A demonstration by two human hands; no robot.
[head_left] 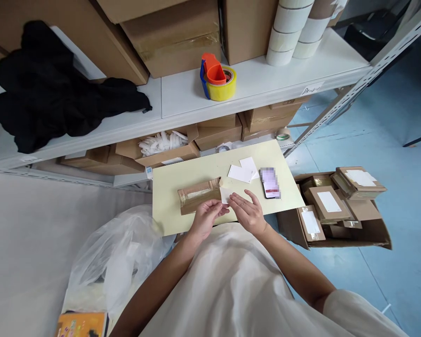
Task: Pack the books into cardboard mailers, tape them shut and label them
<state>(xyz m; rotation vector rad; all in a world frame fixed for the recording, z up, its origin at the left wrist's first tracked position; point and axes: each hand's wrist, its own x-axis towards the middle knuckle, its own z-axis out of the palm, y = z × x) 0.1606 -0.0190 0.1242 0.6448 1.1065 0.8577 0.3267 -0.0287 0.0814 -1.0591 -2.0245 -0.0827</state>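
My left hand (207,217) pinches the lower corner of a small white label (226,194) between thumb and fingers. Across the label's right side lie the fingertips of my right hand (248,211), its fingers stretched out and its thumb apart. The label is partly covered by both hands. Just to the left, a narrow cardboard box (198,195) wrapped in brown tape rests on the pale yellow board (168,220). Whether the label touches the box end, I cannot tell. Beyond my right hand are more white labels (241,172) and a phone (270,182), its screen blurred.
A tape dispenser (218,79) with yellow tape sits on the shelf (185,100), near label rolls (284,37) and black cloth (56,93). On the floor at right, an open carton (351,238) holds several labelled boxes. A plastic bag (122,252) lies at left.
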